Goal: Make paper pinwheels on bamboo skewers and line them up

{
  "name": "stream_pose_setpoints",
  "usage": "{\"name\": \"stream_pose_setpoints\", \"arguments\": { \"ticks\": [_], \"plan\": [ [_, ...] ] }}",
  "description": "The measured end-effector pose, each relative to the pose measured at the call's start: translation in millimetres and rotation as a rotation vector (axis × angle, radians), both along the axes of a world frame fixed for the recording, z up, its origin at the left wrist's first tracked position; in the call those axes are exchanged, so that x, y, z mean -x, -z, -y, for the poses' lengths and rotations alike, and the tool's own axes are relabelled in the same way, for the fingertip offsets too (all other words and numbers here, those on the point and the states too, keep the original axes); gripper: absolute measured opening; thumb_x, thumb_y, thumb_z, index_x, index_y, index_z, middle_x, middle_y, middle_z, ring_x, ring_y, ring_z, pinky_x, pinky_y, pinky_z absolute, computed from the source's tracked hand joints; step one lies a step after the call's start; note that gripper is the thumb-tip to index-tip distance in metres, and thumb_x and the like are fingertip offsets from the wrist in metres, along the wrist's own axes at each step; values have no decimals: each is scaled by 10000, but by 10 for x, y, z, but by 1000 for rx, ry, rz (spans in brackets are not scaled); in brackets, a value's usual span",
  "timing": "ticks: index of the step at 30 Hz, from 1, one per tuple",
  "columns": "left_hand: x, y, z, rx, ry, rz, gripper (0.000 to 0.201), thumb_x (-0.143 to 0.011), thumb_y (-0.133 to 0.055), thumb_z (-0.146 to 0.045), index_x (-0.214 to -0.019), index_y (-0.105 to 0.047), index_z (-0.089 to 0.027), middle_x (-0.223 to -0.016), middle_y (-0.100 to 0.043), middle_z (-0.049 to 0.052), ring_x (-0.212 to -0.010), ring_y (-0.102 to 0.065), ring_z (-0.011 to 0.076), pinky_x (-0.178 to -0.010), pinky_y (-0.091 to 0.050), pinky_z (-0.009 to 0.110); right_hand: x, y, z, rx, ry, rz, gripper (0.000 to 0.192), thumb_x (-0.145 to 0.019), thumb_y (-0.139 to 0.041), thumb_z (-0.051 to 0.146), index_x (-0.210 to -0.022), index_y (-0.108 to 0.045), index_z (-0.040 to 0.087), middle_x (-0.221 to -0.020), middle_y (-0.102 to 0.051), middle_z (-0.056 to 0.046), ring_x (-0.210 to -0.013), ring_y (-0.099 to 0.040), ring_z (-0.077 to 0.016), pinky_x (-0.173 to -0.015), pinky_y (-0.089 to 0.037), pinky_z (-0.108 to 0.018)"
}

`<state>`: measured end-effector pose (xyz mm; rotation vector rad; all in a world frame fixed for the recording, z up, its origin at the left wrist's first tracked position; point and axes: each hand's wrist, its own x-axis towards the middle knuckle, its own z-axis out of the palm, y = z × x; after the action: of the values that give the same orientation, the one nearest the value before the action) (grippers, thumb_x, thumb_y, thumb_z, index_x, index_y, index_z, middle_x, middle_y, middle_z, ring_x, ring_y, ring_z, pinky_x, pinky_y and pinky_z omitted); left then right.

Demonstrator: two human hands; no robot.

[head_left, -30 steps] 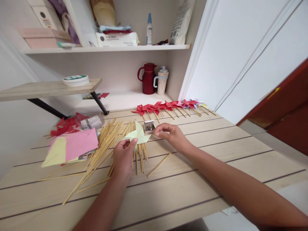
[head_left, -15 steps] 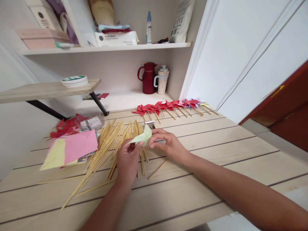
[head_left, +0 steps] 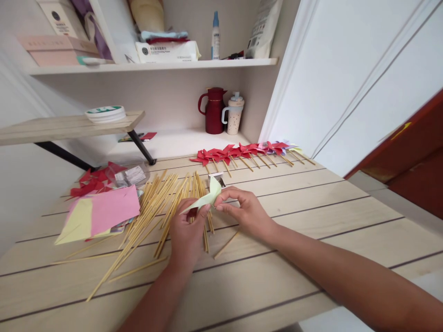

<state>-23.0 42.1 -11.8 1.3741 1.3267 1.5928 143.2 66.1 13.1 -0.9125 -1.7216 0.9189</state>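
We hold a pale green folded paper (head_left: 207, 199) above the slatted wooden table (head_left: 311, 207), just over the loose spread of bamboo sticks (head_left: 152, 212). Our left hand (head_left: 187, 233) pinches the paper's lower edge between thumb and fingertips, the remaining fingers curled under it; our right hand (head_left: 244, 210) pinches the upper flap from the other side, thumb and forefinger pressed together on the paper's tip. Directly behind the paper a small open box (head_left: 218, 177) shows only partly, and we cannot tell its contents here. One single stick (head_left: 225, 244) lies apart, under our right wrist. To the left rest pink and yellow paper sheets (head_left: 100, 212) and a heap of red paper pieces (head_left: 92, 182); along the far edge lies a row of red pinwheels on sticks (head_left: 242, 152). In our judgement, the fold in hand goes best when both pinches stay close to the centre, so that the flaps cannot spring apart, and when the grip is light enough not to crease the thin paper. Keeping the piece raised clear of the sticks should also prevent snagging.
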Motion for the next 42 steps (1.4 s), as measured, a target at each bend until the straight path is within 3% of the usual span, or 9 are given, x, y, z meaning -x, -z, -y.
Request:
{"name": "stream_pose_setpoints", "arguments": {
  "ticks": [10, 33, 42],
  "plan": [
    [15, 36, 0, -3, -10, -1, 209, -780, -756, -367, -913, -745, -207, -899, -695, 30, -846, -631, 183, -787, -473, 287, 6, 15, 5, -19, 22, 10, 78, -853, -700, 279, -793, -705, 229, -854, -726, -18, -856, -640, -187, -846, -488, -342],
    [-15, -65, 53, -144, -86, -173, 118, -818, -726, -311, -854, -733, -198, -876, -678, 29, -848, -625, 178, -741, -478, 280, 10, 11, 20, -72, 60, 35, 56, -849, -707, 224, -794, -718, 227, -832, -723, -10, -836, -632, -180, -811, -473, -325],
    [0, -6, 21, -329, -106, -263, 39, -837, -717, -232, -853, -684, -218, -852, -640, -5, -798, -613, 140, -724, -495, 260, 18, 19, 26, -31, 70, 8, 40, -828, -719, 202, -791, -715, 216, -828, -714, -1, -823, -633, -169, -806, -464, -306]
  ]
}}
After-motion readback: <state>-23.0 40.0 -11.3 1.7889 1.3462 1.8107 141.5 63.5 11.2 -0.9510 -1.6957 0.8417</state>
